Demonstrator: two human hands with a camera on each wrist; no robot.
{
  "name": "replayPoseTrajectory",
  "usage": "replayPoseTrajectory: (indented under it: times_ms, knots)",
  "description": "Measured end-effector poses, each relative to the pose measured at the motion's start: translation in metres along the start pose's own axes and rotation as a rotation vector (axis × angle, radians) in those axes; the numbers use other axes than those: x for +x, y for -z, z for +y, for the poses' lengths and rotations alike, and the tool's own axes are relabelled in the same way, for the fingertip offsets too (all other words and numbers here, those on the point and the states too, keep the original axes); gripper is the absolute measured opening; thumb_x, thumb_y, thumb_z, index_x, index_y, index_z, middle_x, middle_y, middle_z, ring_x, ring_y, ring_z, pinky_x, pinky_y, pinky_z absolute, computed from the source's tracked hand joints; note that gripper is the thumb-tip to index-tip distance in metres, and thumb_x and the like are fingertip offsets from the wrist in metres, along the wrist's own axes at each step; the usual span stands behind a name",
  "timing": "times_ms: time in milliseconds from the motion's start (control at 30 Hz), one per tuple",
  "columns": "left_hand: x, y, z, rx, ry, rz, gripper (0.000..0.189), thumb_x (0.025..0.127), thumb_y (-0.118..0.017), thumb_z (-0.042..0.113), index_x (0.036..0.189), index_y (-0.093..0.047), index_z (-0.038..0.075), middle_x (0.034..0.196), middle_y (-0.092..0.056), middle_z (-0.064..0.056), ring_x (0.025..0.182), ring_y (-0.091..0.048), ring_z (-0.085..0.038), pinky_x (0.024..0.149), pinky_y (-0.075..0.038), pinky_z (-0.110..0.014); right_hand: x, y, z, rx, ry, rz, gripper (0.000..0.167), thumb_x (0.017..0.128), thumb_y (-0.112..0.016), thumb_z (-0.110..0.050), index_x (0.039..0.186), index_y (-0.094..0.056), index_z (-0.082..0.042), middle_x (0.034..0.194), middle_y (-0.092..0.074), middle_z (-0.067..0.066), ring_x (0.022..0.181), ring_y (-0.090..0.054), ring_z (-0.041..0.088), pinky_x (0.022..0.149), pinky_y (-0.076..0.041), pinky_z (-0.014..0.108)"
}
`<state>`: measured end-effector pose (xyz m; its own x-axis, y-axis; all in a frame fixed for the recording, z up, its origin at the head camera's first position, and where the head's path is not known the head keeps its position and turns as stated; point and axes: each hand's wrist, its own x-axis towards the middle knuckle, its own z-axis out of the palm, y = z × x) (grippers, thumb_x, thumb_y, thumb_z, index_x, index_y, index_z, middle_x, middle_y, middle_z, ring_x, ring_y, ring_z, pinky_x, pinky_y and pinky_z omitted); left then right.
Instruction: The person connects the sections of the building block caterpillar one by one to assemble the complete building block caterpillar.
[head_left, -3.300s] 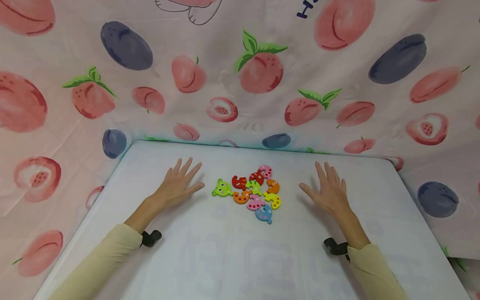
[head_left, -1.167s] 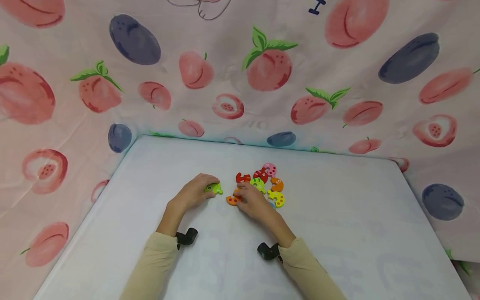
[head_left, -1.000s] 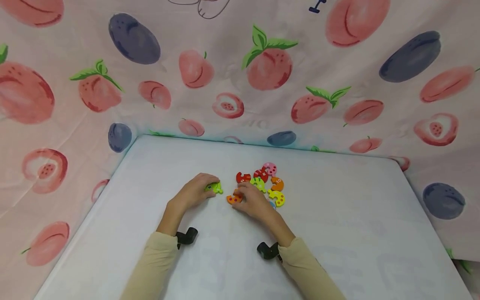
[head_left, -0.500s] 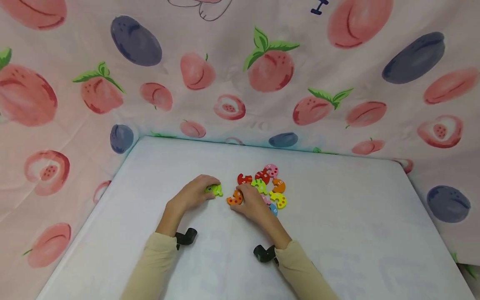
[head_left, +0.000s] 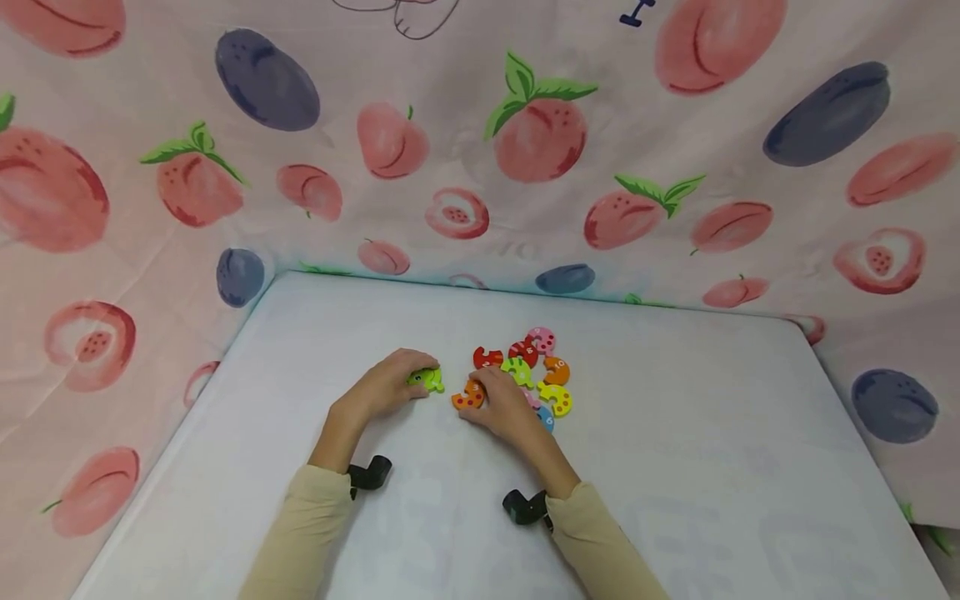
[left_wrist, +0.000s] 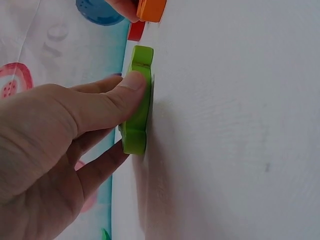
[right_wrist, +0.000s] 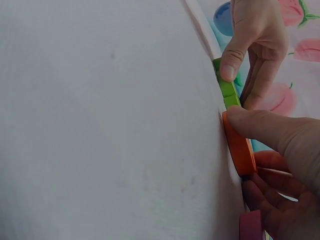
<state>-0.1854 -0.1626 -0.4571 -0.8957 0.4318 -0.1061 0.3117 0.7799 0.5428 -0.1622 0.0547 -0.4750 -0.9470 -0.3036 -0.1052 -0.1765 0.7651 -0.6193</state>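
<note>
My left hand [head_left: 384, 385] pinches a green wooden puzzle piece with a smiling animal face [head_left: 431, 382] at its left side. In the left wrist view the thumb presses the near edge of this green piece [left_wrist: 135, 142], which lies low over the white surface. My right hand [head_left: 508, 406] holds an orange curved puzzle piece with red dots [head_left: 467, 400] between thumb and fingers. A narrow gap separates the two pieces in the head view. A red piece [head_left: 486, 358] and a green striped piece [head_left: 517, 371] lie just beyond the right hand, which partly hides a pink piece.
Right of the right hand lie a yellow piece [head_left: 557, 400], a blue one [head_left: 547, 419], an orange one numbered 10 [head_left: 557, 371], another red one [head_left: 522, 352] and a pink one [head_left: 542, 339]. A fruit-print cloth [head_left: 517, 242] hangs behind the white table [head_left: 675, 467].
Both hands, spread apart at first, have come inward and taken hold of the green face piece and the orange piece. The orange piece has since turned slightly; the left hand has stayed nearly still.
</note>
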Motion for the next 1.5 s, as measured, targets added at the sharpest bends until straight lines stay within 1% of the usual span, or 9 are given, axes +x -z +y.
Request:
replayPoseTrajectory:
  times_ms: [233, 300, 433, 567, 667, 800, 1000, 1233, 1500]
  knots:
    - [0.000, 0.000, -0.001, -0.007, -0.014, 0.004, 0.043, 0.088, -0.070, 0.014, 0.129, -0.060, 0.008, 0.136, -0.057, -0.011, 0.129, -0.048, -0.028, 0.111, -0.039, -0.048, 0.000, 0.005, -0.002, -0.022, -0.001, -0.025, 0.062, 0.083, -0.076, -0.035, 0.135, -0.054, -0.010, 0.138, -0.054, 0.010, 0.125, -0.051, 0.027, 0.107, -0.045, 0.045]
    - [0.000, 0.000, -0.002, -0.001, -0.023, 0.007, 0.043, 0.088, -0.070, 0.014, 0.129, -0.060, 0.008, 0.135, -0.057, -0.011, 0.129, -0.049, -0.028, 0.110, -0.039, -0.048, 0.001, 0.009, -0.004, -0.036, 0.010, 0.001, 0.061, 0.084, -0.075, -0.035, 0.135, -0.055, -0.010, 0.132, -0.056, 0.009, 0.118, -0.055, 0.026, 0.102, -0.049, 0.043]
    - [0.001, 0.000, -0.001, -0.007, -0.002, 0.004, 0.043, 0.089, -0.070, 0.015, 0.130, -0.060, 0.009, 0.136, -0.057, -0.010, 0.129, -0.049, -0.027, 0.111, -0.039, -0.047, 0.007, 0.022, -0.008, -0.074, -0.007, 0.105, 0.055, 0.085, -0.075, -0.033, 0.132, -0.057, -0.010, 0.125, -0.058, 0.009, 0.112, -0.057, 0.024, 0.097, -0.053, 0.040]
    - [0.005, 0.003, -0.003, -0.016, 0.042, 0.000, 0.043, 0.089, -0.070, 0.015, 0.130, -0.060, 0.010, 0.137, -0.057, -0.009, 0.129, -0.049, -0.027, 0.112, -0.038, -0.047, 0.021, 0.031, -0.006, -0.200, -0.049, 0.144, 0.056, 0.087, -0.072, -0.034, 0.134, -0.056, -0.010, 0.130, -0.057, 0.012, 0.120, -0.054, 0.027, 0.101, -0.050, 0.042]
    - [0.007, 0.008, -0.010, 0.005, 0.058, 0.015, 0.043, 0.088, -0.070, 0.013, 0.130, -0.060, 0.009, 0.137, -0.057, -0.011, 0.130, -0.049, -0.029, 0.112, -0.038, -0.048, 0.034, 0.030, 0.001, -0.313, -0.047, 0.114, 0.052, 0.088, -0.070, -0.036, 0.131, -0.059, -0.009, 0.128, -0.060, 0.012, 0.117, -0.054, 0.028, 0.101, -0.049, 0.041]
    - [0.008, 0.011, -0.018, 0.021, 0.055, 0.028, 0.043, 0.088, -0.070, 0.013, 0.129, -0.060, 0.008, 0.136, -0.057, -0.013, 0.130, -0.049, -0.031, 0.113, -0.037, -0.049, 0.043, 0.022, 0.009, -0.407, -0.029, 0.070, 0.045, 0.091, -0.066, -0.035, 0.130, -0.062, -0.012, 0.126, -0.061, 0.011, 0.114, -0.055, 0.028, 0.101, -0.048, 0.041]
    - [0.005, 0.008, -0.017, 0.025, 0.060, 0.024, 0.044, 0.088, -0.070, 0.013, 0.130, -0.059, 0.008, 0.137, -0.056, -0.012, 0.131, -0.048, -0.031, 0.113, -0.037, -0.049, 0.038, 0.015, 0.012, -0.406, -0.005, 0.070, 0.045, 0.094, -0.063, -0.030, 0.137, -0.057, -0.018, 0.128, -0.056, 0.014, 0.112, -0.053, 0.028, 0.097, -0.049, 0.040]
    - [0.002, 0.009, -0.015, 0.044, 0.062, 0.034, 0.045, 0.088, -0.070, 0.013, 0.131, -0.058, 0.008, 0.138, -0.056, -0.013, 0.133, -0.047, -0.031, 0.113, -0.037, -0.049, 0.033, 0.013, 0.008, -0.390, 0.010, 0.120, 0.044, 0.094, -0.063, -0.029, 0.136, -0.058, -0.017, 0.121, -0.056, 0.016, 0.105, -0.053, 0.028, 0.090, -0.050, 0.036]
    - [0.003, 0.012, -0.014, 0.040, 0.094, 0.027, 0.045, 0.089, -0.070, 0.015, 0.132, -0.058, 0.010, 0.140, -0.055, -0.011, 0.134, -0.046, -0.030, 0.114, -0.036, -0.049, 0.041, 0.013, 0.006, -0.301, -0.034, 0.164, 0.048, 0.084, -0.073, -0.042, 0.125, -0.067, -0.017, 0.106, -0.058, 0.011, 0.095, -0.051, 0.023, 0.078, -0.046, 0.031]
